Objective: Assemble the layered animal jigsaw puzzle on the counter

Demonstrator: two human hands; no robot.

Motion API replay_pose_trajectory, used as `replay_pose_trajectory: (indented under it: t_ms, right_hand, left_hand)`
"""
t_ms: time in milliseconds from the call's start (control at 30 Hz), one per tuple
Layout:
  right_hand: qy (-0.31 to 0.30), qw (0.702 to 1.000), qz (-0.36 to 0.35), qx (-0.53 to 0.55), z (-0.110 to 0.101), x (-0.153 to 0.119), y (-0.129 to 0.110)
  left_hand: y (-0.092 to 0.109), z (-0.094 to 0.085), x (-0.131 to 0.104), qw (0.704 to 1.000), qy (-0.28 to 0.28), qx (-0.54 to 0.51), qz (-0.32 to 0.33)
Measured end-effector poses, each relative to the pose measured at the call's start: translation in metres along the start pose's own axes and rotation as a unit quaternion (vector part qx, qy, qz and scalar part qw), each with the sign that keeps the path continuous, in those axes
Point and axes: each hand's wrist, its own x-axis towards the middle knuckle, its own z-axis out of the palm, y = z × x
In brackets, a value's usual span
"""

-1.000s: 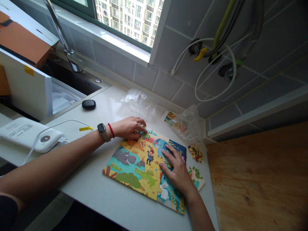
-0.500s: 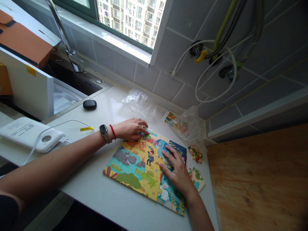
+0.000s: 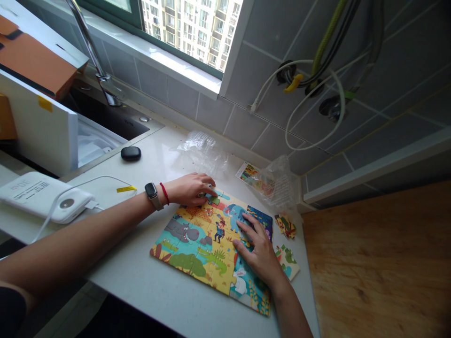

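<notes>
A colourful jigsaw puzzle (image 3: 190,249) lies on the white counter, showing a hippo, crocodiles, an elephant and a small explorer figure. My left hand (image 3: 192,188) is at its far left edge, thumb and fingers closed on a puzzle piece (image 3: 204,194) that they partly cover. Beside those fingers is a green and blue part of the picture. My right hand (image 3: 257,246) rests palm down over the right part, fingers spread, hiding some of the elephant and the dark blue section. Loose puzzle pieces (image 3: 286,226) lie just right of the puzzle, with a pale-edged group (image 3: 289,263) nearer me.
Crumpled clear plastic (image 3: 202,150) and a plastic bag (image 3: 276,180) over a picture card (image 3: 247,172) lie toward the wall. At left are a black case (image 3: 130,153), a white power bank (image 3: 42,195) with a cable, and the sink (image 3: 105,110). A wooden board (image 3: 373,263) adjoins the right edge.
</notes>
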Motion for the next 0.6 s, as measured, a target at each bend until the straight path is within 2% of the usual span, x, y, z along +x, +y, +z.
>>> replay_pose_trajectory:
  t_ms: [600]
  right_hand:
    - [0.000, 1.000, -0.003, -0.006, 0.0009, -0.0003, 0.0023]
  left_hand:
    - [0.0031, 0.0022, 0.0033, 0.999, 0.007, -0.007, -0.033]
